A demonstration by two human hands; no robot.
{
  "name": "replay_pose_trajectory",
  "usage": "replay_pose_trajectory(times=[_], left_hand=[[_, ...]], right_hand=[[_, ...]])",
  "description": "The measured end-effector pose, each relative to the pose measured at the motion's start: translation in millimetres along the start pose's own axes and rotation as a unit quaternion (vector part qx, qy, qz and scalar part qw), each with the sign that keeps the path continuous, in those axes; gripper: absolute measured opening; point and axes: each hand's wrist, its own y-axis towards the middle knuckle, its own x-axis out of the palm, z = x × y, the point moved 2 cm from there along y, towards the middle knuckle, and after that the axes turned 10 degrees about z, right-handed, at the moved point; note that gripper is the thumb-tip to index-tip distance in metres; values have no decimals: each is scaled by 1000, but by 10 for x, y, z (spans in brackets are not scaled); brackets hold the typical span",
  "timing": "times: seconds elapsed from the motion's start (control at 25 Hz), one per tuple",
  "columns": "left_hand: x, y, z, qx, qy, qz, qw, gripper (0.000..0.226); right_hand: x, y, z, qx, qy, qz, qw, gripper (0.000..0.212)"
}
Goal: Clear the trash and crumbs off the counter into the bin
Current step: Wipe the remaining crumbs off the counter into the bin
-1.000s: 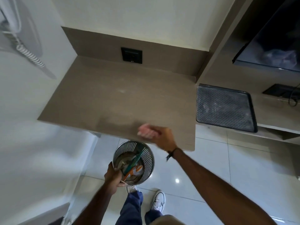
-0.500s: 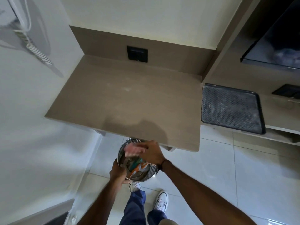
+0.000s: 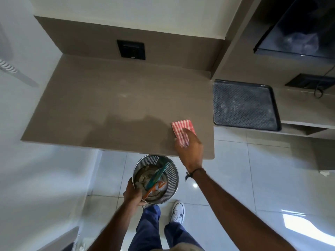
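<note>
And the right hand (image 3: 190, 147) is up out of the bin (image 3: 156, 180) now, where half a second ago it hung over the rim, and it's back on the counter (image 3: 108, 105), near the front right corner. The red-and-white checked cloth (image 3: 183, 130), bunched in the fingers over the bin before, now lies spread flat on the counter under the fingers, pressed down beside the counter's right edge.
</note>
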Motion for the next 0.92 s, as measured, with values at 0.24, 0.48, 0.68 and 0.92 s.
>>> replay_pose_trajectory(times=[0.24, 0.48, 0.68, 0.92], left_hand=[[272, 254, -109, 85, 117, -44, 988, 65], [913, 900, -401, 97, 146, -71, 982, 45], [1578, 1693, -903, 90, 183, -68, 977, 26], [1985, 2426, -1504, -11, 121, -55, 991, 33]], right_hand=[[76, -1115, 820, 91, -54, -16, 994, 14], [893, -1197, 2085, 289, -96, -183, 935, 32], [1646, -1319, 3009, 326, -123, -190, 918, 24], [2429, -1411, 3647, 306, -127, -212, 919, 31]])
